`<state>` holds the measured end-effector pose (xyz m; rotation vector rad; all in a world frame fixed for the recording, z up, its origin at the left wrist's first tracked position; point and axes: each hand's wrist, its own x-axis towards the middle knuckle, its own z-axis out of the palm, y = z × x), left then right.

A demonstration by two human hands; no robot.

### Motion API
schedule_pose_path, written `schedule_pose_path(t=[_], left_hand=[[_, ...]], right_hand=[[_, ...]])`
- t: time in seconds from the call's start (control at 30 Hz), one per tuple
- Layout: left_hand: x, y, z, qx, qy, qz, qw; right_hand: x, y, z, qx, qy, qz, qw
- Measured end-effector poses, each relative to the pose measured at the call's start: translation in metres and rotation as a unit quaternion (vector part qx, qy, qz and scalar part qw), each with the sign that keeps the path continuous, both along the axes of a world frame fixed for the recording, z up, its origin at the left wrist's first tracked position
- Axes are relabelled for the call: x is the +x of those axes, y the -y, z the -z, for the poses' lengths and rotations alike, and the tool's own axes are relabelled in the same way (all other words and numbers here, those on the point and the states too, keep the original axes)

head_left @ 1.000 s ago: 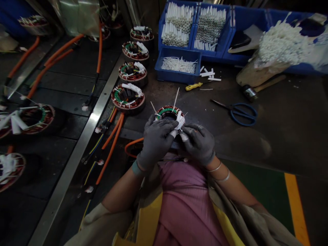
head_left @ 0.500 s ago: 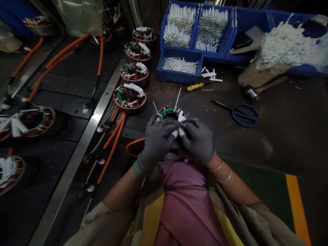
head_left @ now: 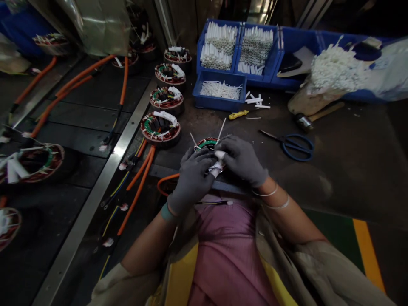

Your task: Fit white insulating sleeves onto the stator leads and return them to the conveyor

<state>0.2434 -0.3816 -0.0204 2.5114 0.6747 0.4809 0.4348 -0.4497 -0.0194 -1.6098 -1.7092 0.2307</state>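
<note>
A motor stator with copper windings and a green ring board lies in front of me, its near part mostly hidden by my grey-gloved hands. Thin white ties, one a longer upright tie, stick up from its rim. My right hand is closed around a white sleeve at the stator's near right side. Against the lower white sleeve rests the thumb of my left hand, whose fingers curl over the stator's left rim. An orange cable leads out at the left.
Finished-looking stators stand in a row at the left beside a metal strip. Blue bins hold white tubes and ties. Scissors, a yellow-handled tool, and a hammer lie on the right of the bench.
My right hand has shifted up and left over the stator, bringing a white sleeve with it. My left hand stays at the rim. The whole view has tilted slightly.
</note>
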Motion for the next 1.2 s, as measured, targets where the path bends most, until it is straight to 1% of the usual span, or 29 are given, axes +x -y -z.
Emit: schedule_pose_path(t=[0.03, 0.1, 0.17, 0.23, 0.33, 0.43, 0.5, 0.53, 0.63, 0.7, 0.73, 0.8, 0.83, 0.87, 0.9, 0.93, 0.97, 1.0, 1.03, 1.07, 1.13, 1.17, 1.2], left_hand=[[0.0, 0.0, 0.0, 0.002, -0.004, 0.002, 1.0], [0.001, 0.003, -0.001, 0.014, -0.006, 0.0, 1.0], [0.002, 0.009, -0.002, 0.027, -0.015, 0.0, 1.0], [0.004, 0.014, -0.002, 0.042, -0.03, 0.005, 0.999], [0.006, 0.013, 0.001, 0.065, -0.045, 0.012, 0.997], [0.004, 0.01, 0.003, 0.087, -0.052, 0.016, 0.995], [0.001, 0.01, 0.002, 0.09, -0.05, 0.023, 0.994], [0.0, 0.01, 0.001, 0.088, -0.043, 0.026, 0.995], [-0.002, 0.01, -0.001, 0.071, -0.001, 0.039, 0.997], [-0.001, 0.008, -0.002, 0.064, 0.021, 0.052, 0.996], [-0.001, 0.005, -0.002, 0.069, 0.03, 0.048, 0.996], [0.0, -0.002, 0.0, 0.093, 0.033, 0.052, 0.994], [0.0, -0.008, 0.0, 0.106, 0.025, 0.062, 0.992], [-0.001, -0.013, 0.001, 0.121, 0.014, 0.078, 0.989], [-0.003, -0.019, 0.002, 0.137, 0.001, 0.094, 0.986], [-0.006, -0.024, 0.002, 0.151, -0.014, 0.109, 0.982], [-0.01, -0.029, 0.002, 0.162, -0.028, 0.123, 0.979], [-0.013, -0.035, 0.003, 0.168, -0.039, 0.133, 0.976], [-0.017, -0.04, 0.004, 0.168, -0.045, 0.141, 0.975], [-0.019, -0.045, 0.006, 0.161, -0.046, 0.146, 0.975], [-0.019, -0.052, 0.01, 0.134, -0.036, 0.149, 0.979], [-0.017, -0.054, 0.012, 0.116, -0.027, 0.147, 0.982], [-0.014, -0.054, 0.013, 0.098, -0.019, 0.14, 0.985]], right_hand=[[0.007, 0.001, -0.003, -0.022, -0.026, -0.033, 0.999], [0.013, 0.011, -0.01, -0.042, -0.041, -0.095, 0.994], [0.012, 0.023, -0.013, -0.041, -0.022, -0.113, 0.992], [0.006, 0.033, -0.012, -0.025, 0.008, -0.085, 0.996], [0.002, 0.038, -0.007, -0.022, 0.056, -0.041, 0.997], [0.006, 0.037, -0.003, -0.021, 0.08, -0.054, 0.995], [0.006, 0.035, -0.001, -0.005, 0.087, -0.064, 0.994], [0.004, 0.034, 0.0, 0.006, 0.09, -0.057, 0.994], [-0.011, 0.031, 0.006, 0.044, 0.1, 0.001, 0.994], [-0.025, 0.024, 0.009, 0.051, 0.119, 0.025, 0.991], [-0.03, 0.017, 0.011, 0.038, 0.128, 0.035, 0.99], [-0.032, 0.001, 0.012, -0.027, 0.138, 0.04, 0.989], [-0.028, -0.006, 0.01, -0.052, 0.127, 0.036, 0.99], [-0.021, -0.011, 0.008, -0.066, 0.099, 0.018, 0.993], [-0.012, -0.013, 0.005, -0.064, 0.06, -0.002, 0.996], [0.001, -0.011, 0.001, -0.045, 0.01, -0.016, 0.999], [0.016, -0.007, -0.003, -0.01, -0.042, -0.013, 0.999], [0.034, -0.001, -0.006, 0.037, -0.091, 0.017, 0.995], [0.055, 0.007, -0.009, 0.09, -0.131, 0.072, 0.985], [0.08, 0.016, -0.011, 0.144, -0.157, 0.153, 0.965], [0.136, 0.033, -0.013, 0.23, -0.163, 0.323, 0.903], [0.164, 0.04, -0.014, 0.258, -0.138, 0.402, 0.868], [0.191, 0.045, -0.016, 0.262, -0.097, 0.469, 0.838]])
